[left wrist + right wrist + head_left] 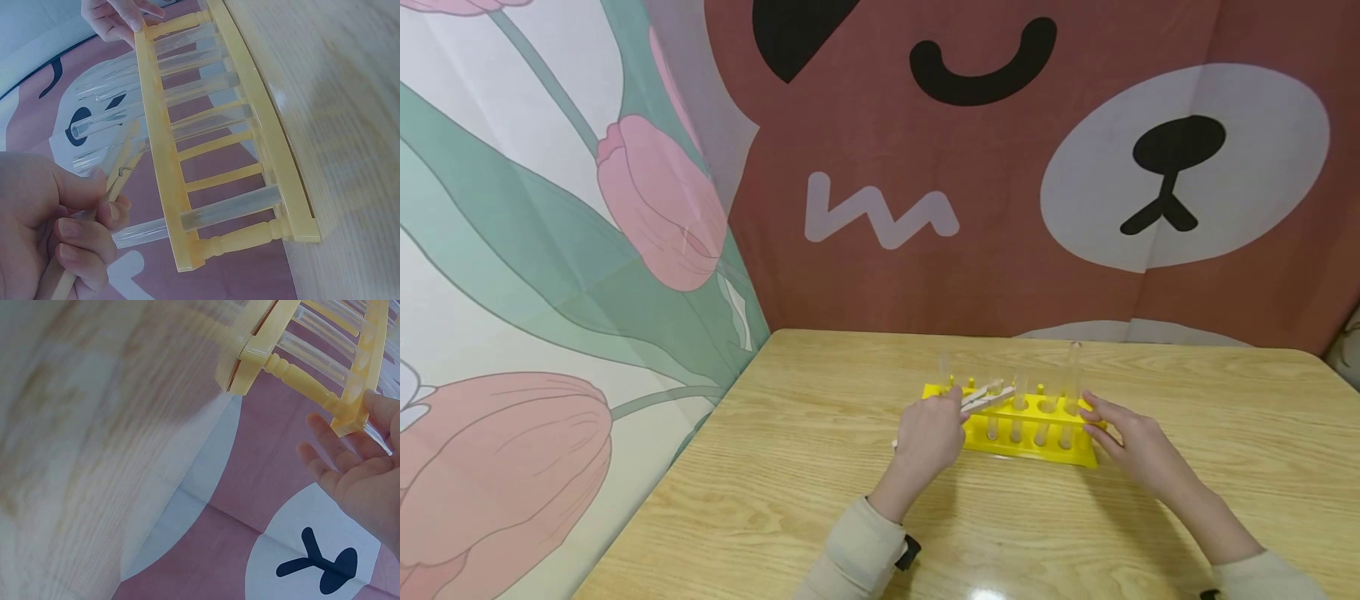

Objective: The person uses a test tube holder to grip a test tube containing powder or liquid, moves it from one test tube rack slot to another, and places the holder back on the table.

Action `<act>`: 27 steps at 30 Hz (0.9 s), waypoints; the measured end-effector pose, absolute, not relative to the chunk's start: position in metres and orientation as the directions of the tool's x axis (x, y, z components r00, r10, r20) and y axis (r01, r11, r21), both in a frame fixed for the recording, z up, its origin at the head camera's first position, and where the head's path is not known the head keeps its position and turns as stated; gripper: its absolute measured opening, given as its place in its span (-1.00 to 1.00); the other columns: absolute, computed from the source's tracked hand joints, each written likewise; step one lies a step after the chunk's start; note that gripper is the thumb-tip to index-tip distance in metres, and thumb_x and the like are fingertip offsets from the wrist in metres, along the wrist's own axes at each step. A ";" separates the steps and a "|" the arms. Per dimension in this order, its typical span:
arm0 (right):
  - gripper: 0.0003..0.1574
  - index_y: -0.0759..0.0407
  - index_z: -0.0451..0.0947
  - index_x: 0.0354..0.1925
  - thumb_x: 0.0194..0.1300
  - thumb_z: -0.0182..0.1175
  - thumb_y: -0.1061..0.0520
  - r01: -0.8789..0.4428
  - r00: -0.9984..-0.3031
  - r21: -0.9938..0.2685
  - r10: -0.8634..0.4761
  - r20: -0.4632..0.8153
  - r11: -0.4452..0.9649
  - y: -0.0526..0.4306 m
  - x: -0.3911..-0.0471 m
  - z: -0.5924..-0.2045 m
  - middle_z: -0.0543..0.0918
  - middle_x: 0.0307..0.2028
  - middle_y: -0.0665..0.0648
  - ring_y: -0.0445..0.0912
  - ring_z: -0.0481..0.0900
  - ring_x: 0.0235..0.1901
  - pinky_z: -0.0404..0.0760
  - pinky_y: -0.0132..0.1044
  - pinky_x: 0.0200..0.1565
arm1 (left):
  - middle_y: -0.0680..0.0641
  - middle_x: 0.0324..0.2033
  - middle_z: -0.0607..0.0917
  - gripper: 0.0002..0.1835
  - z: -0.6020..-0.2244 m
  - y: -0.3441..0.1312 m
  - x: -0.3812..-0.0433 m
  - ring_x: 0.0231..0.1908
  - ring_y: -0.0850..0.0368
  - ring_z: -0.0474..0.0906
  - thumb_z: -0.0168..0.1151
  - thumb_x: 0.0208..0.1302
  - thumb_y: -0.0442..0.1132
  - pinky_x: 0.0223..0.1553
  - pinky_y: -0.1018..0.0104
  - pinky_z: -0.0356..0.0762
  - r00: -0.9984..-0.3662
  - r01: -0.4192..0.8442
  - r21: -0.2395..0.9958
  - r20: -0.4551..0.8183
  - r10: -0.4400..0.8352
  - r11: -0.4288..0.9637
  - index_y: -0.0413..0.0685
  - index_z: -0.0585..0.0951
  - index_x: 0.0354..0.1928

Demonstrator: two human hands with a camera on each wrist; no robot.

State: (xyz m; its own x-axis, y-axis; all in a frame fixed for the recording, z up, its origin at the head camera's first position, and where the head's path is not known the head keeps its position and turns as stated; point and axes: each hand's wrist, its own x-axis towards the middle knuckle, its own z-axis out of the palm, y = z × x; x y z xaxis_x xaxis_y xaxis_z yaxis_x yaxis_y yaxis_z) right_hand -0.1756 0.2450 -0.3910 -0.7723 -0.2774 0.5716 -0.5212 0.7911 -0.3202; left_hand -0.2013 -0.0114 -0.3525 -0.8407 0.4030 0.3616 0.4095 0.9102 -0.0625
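The left hand (931,429) grips a pale wooden clamp (981,402), pointing to its right at clear, thin tubes (1072,368) in the long yellow plastic rack (1030,452) the right hand (1137,439) pinches.

Tubes (1074,367) in rack (1026,453) on tbl (737,483), backdrop (1000,287) behind, R fingers (1108,412) at rack's R end.

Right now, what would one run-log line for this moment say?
Left fingers: hold wooden clamp | Right fingers: hold yellow rack by one end | Test tubes: upright in rack | Clamp's grip on tube: unclear
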 end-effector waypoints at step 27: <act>-0.42 0.51 0.37 0.01 -0.05 0.26 0.42 -0.512 -0.788 -0.331 -0.279 0.550 0.793 0.246 -0.176 -0.391 0.59 -0.23 0.36 0.24 0.54 -0.22 0.48 0.01 -0.28 | 0.06 -0.76 0.40 -0.76 -0.349 -0.011 -0.198 -0.80 0.23 0.27 0.19 0.14 -0.04 -0.83 0.41 0.16 -0.846 0.359 -0.065 0.399 0.354 0.931 -0.05 0.52 -0.49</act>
